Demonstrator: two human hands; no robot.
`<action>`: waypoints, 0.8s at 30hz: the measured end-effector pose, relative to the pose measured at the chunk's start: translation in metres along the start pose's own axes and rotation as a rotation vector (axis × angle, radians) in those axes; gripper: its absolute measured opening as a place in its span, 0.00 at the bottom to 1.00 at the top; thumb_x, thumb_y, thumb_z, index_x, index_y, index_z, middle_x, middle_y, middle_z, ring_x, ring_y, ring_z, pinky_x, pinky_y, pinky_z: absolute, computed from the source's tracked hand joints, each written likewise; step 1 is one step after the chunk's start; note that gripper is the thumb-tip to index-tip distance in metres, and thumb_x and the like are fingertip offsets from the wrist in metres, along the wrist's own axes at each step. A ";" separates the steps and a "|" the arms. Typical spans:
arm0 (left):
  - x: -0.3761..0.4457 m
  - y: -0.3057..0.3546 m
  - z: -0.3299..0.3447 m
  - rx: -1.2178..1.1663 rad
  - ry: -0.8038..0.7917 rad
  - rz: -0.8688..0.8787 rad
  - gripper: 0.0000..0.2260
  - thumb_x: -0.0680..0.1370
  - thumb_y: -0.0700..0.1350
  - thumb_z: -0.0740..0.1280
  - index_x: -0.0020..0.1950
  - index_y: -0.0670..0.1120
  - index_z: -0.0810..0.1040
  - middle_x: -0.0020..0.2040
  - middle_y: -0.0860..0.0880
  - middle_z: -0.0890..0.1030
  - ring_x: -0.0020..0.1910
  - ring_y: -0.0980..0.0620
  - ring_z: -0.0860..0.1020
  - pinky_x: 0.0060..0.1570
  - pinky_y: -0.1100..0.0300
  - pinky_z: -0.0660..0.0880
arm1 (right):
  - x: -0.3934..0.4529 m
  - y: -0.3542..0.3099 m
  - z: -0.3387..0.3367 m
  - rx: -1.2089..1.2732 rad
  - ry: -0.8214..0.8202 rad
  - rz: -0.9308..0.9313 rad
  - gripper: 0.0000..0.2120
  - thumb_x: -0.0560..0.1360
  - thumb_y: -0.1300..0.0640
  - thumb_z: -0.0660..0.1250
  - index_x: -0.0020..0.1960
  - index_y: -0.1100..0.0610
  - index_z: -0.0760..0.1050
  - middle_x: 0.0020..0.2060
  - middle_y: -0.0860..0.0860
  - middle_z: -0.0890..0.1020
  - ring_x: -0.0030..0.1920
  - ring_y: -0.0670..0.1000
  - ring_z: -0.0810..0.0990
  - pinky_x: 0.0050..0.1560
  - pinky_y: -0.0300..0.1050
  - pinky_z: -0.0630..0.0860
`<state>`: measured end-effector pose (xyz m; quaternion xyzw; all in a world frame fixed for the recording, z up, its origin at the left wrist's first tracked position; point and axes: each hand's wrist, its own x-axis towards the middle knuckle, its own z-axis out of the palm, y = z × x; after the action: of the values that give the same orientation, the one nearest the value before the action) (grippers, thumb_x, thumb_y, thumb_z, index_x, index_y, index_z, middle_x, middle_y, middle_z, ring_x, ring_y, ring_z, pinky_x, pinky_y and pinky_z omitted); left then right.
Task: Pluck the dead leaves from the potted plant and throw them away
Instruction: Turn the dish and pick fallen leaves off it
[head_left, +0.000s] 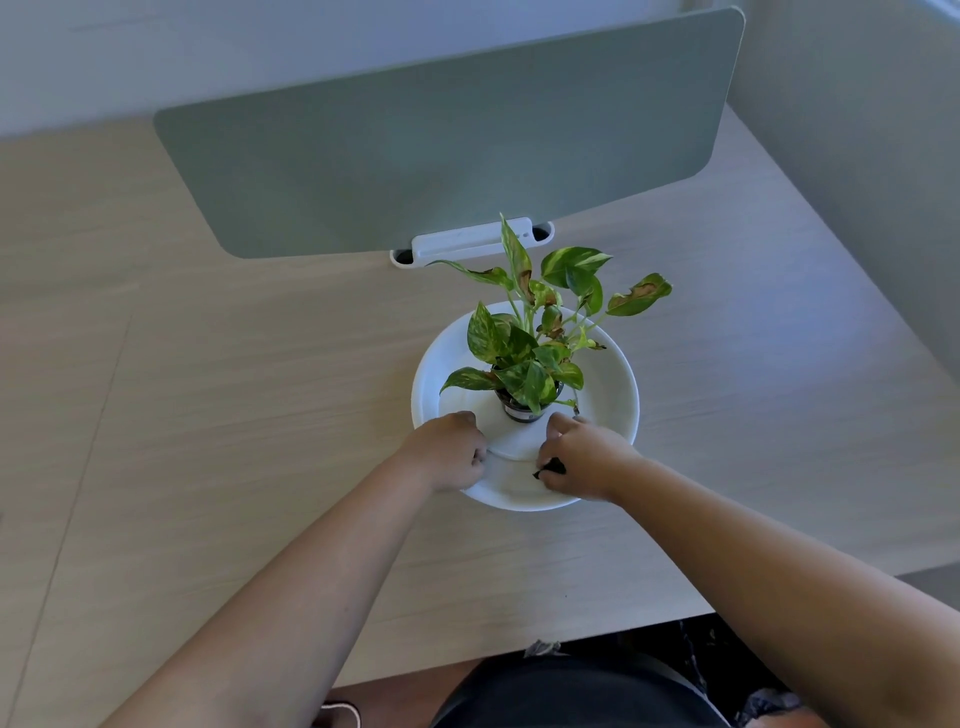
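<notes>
Pot (524, 410) half hidden by leaves at my 12 o'clock, label unreadable, left hand (452, 452) gripping plate (618, 395) rim, right hand (582, 457) pinching dark scrap (551, 466).

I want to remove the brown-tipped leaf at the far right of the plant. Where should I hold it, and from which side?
Probably pinch its thin stalk just behind the brown-tipped leaf, coming from the right. The leaf sticks out sideways past the white plate, clear of other foliage.
</notes>
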<state>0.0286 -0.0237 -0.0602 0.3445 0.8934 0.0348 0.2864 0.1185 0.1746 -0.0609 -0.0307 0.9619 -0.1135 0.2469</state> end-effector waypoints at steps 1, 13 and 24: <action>0.000 0.001 -0.001 -0.011 0.012 0.001 0.09 0.70 0.45 0.62 0.36 0.47 0.81 0.46 0.50 0.74 0.42 0.45 0.78 0.41 0.54 0.77 | 0.000 -0.002 -0.001 0.001 0.006 0.029 0.14 0.74 0.43 0.63 0.53 0.47 0.80 0.57 0.50 0.70 0.57 0.54 0.72 0.48 0.50 0.79; 0.005 0.016 -0.014 0.221 0.069 -0.203 0.23 0.69 0.62 0.71 0.50 0.44 0.77 0.47 0.46 0.70 0.47 0.43 0.76 0.38 0.55 0.69 | 0.008 -0.023 0.001 0.118 0.002 0.352 0.29 0.68 0.42 0.72 0.60 0.55 0.67 0.60 0.55 0.67 0.53 0.59 0.76 0.41 0.48 0.71; 0.010 0.019 -0.009 0.093 -0.021 -0.174 0.09 0.75 0.39 0.66 0.54 0.40 0.78 0.53 0.43 0.78 0.53 0.41 0.79 0.42 0.56 0.73 | 0.022 -0.023 0.013 0.068 -0.063 0.139 0.16 0.75 0.60 0.66 0.62 0.54 0.74 0.59 0.54 0.69 0.42 0.55 0.75 0.46 0.47 0.76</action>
<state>0.0289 -0.0020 -0.0524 0.2790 0.9175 -0.0351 0.2813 0.1052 0.1476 -0.0768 0.0408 0.9490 -0.1278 0.2853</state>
